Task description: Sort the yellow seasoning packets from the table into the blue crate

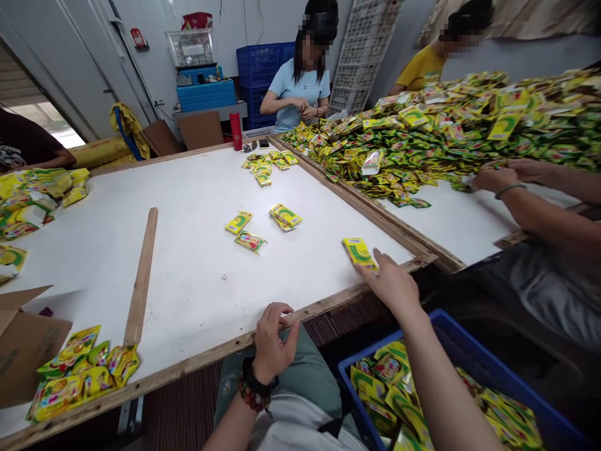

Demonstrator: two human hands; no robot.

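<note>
My right hand (395, 282) is at the table's near right edge. Its thumb and fingers are closed round the near end of a flat yellow and green packet (357, 252). My left hand (276, 341) rests on the wooden edge strip, fingers loosely bent and thumb apart, with nothing in it. Farther in on the white tabletop (197, 275) lie a small yellow stack of packets (285, 217), a single packet (238, 222) and a packet with its printed face up (250, 241). Below my right forearm stands a blue crate (345, 369) holding many packets.
A wooden divider (143, 275) crosses the table at left, near loose packets (79, 376) and a cardboard box (28, 351). A large heap of packets (422, 138) fills the right-hand table. Co-workers sit around. A red bottle (235, 131) stands at the far edge.
</note>
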